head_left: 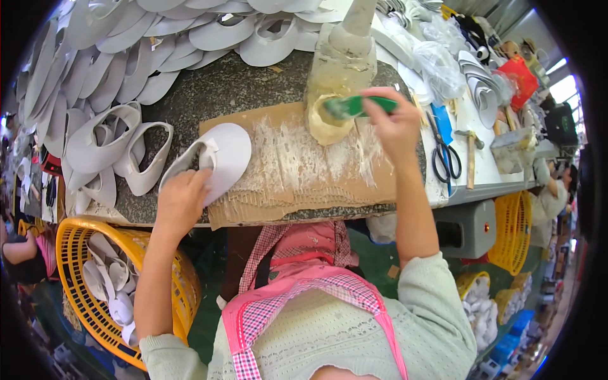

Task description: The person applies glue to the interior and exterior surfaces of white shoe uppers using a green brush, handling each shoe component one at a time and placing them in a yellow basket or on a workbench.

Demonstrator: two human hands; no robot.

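One green brush [358, 107] in the right hand [397, 131] points left, long axis crosswise

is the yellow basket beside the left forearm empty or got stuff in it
Not empty: several pale pieces lie in the yellow basket, visible through its open top.

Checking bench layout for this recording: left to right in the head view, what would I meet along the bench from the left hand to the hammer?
Left hand holding a pale curved piece, crusted container, right hand holding a green-handled tool, scissors, hammer.
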